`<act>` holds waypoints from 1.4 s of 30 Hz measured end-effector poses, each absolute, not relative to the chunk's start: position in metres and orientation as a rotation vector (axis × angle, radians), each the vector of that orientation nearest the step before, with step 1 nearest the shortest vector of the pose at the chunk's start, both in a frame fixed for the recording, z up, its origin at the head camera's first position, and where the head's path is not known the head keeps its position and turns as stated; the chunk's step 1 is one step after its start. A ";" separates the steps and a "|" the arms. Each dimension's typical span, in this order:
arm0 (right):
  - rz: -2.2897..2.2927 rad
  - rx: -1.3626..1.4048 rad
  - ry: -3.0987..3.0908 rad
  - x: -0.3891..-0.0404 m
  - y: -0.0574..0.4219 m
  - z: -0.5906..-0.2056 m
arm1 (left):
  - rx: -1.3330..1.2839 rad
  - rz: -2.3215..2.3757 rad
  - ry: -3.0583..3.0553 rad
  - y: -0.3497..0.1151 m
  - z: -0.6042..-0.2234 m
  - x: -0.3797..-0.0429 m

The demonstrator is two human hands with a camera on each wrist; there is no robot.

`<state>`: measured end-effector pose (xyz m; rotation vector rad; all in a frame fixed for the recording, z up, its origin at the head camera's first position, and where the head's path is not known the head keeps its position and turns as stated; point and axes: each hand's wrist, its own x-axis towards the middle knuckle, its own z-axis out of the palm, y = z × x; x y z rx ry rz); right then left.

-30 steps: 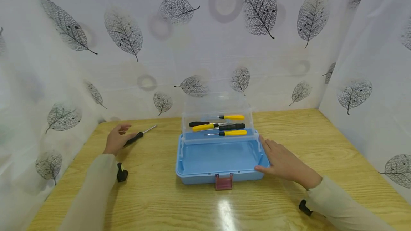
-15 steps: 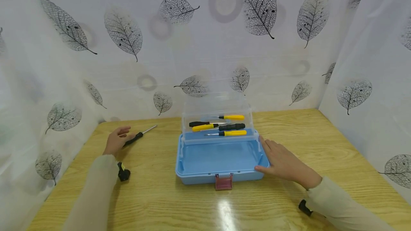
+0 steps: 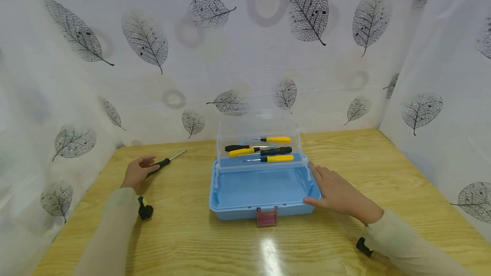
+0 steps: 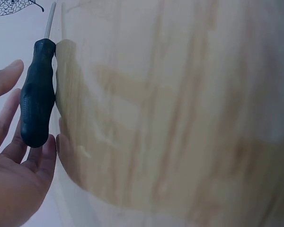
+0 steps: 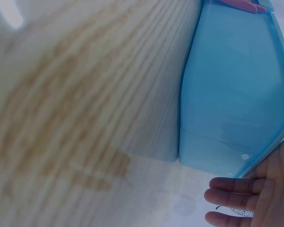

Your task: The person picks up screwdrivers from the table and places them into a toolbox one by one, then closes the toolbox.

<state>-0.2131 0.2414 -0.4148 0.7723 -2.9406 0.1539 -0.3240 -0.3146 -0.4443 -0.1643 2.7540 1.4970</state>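
On the left of the table, my left hand [image 3: 136, 172] is at the handle end of a black-handled screwdriver [image 3: 163, 163], whose metal shaft points away to the right. In the left wrist view its fingers are spread loosely around the handle [image 4: 37, 97], not closed on it. My right hand [image 3: 339, 193] rests against the right side of a blue toolbox [image 3: 264, 212], thumb at the front corner and fingers straight along the side. The toolbox's clear lid [image 3: 258, 125] stands raised at the back. From the right wrist view, several fingers [image 5: 232, 201] extend past the box wall.
Several screwdrivers with yellow or black handles, one a yellow screwdriver [image 3: 279, 158], show at the raised lid. A reddish latch [image 3: 266, 217] hangs at the toolbox front. White leaf-print curtains [image 3: 245, 54] enclose the wood-grain table [image 3: 192, 242] at the back and sides.
My left hand has lowered slightly, its fingertips coming down nearer the screwdriver handle. My right hand stays at the toolbox side. The head view has shifted a little.
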 end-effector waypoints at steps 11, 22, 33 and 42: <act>0.143 0.774 -2.938 -0.215 0.242 -0.417 | -0.159 1.447 2.721 -0.317 -0.444 -0.324; 0.158 0.771 -2.943 -0.214 0.242 -0.416 | -0.148 1.320 2.801 -0.316 -0.444 -0.324; 0.160 0.761 -2.951 -0.215 0.243 -0.418 | -0.174 1.181 2.861 -0.314 -0.441 -0.323; 0.150 0.777 -2.934 -0.216 0.243 -0.419 | -0.130 1.036 2.920 -0.320 -0.440 -0.322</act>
